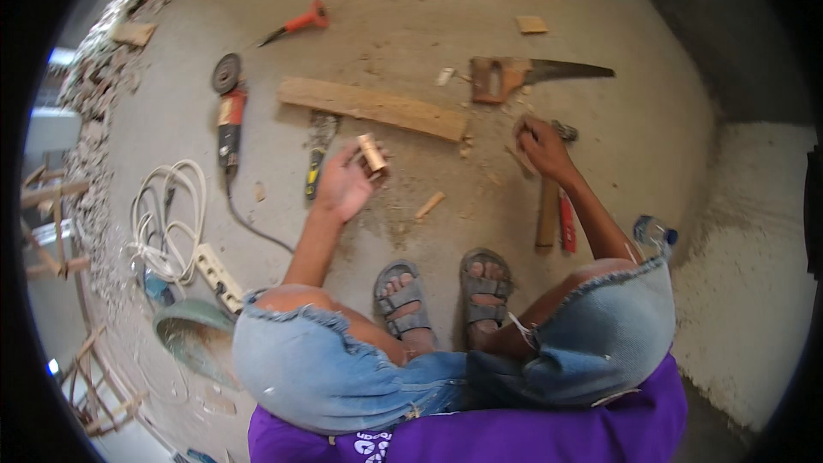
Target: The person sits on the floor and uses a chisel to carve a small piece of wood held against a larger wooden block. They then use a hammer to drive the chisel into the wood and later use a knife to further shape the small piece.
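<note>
My left hand is turned palm up, its fingers curled round a short notched piece of wood. My right hand is closed over a hammer that lies on the floor; its head shows just past the knuckles and its handle runs back toward me. Whatever the right fingers pinch is hidden. Beside the left hand lies a chisel-like tool with a black and yellow handle, its upper part close to a long wooden board. A flat red tool rests alongside the hammer's handle.
Farther off lie a handsaw, a red-handled chisel and a wood offcut. An angle grinder, coiled white cable, power strip and green basin are at left. Rubble lines the far left; a plastic bottle lies right.
</note>
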`<state>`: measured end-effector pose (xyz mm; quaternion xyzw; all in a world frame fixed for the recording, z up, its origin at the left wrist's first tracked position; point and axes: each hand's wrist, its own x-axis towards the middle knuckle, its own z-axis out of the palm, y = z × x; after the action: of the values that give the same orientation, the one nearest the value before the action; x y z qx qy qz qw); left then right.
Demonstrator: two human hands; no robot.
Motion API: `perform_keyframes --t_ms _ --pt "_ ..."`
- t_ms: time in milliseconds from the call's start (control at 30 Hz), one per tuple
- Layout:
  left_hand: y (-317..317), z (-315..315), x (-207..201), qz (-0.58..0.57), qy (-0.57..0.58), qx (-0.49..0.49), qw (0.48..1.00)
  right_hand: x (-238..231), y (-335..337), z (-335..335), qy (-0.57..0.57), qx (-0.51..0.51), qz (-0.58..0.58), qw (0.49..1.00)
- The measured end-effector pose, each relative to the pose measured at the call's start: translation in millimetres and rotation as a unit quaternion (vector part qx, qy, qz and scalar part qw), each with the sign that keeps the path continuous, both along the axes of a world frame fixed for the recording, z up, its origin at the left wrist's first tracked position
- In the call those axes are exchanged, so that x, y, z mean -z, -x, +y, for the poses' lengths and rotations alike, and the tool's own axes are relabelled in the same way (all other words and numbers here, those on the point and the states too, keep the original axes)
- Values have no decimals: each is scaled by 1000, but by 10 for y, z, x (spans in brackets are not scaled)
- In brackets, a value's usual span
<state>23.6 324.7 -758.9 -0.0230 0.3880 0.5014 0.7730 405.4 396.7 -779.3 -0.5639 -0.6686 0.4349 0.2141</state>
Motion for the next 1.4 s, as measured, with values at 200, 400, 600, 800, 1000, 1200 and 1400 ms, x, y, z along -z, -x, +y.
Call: perform_keyframes --t_ms 200,400,600,800,1000,1200,1400 --pt "274 -10 171 -57 4 -19 998 -77 -436 36 -76 31 -184 980" --pt "505 83 254 14 -30 -61 998 212 -416 -312 -71 -9 -242 968" --pt "822 -14 422 72 -87 -57 992 60 -262 137 -89 -2 -230 969" --pt "184 -74 301 369 -131 -51 919 271 487 941 -264 -157 -195 931" --pt "-242 -112 -186 583 -395 79 706 639 978 1280 -341 -224 -299 863" --pt "-308 -174 -206 491 -375 93 781 455 999 1372 -239 -256 -317 882" --pt "-304 -204 123 498 -340 99 791 491 1028 1429 -276 -239 -283 887"
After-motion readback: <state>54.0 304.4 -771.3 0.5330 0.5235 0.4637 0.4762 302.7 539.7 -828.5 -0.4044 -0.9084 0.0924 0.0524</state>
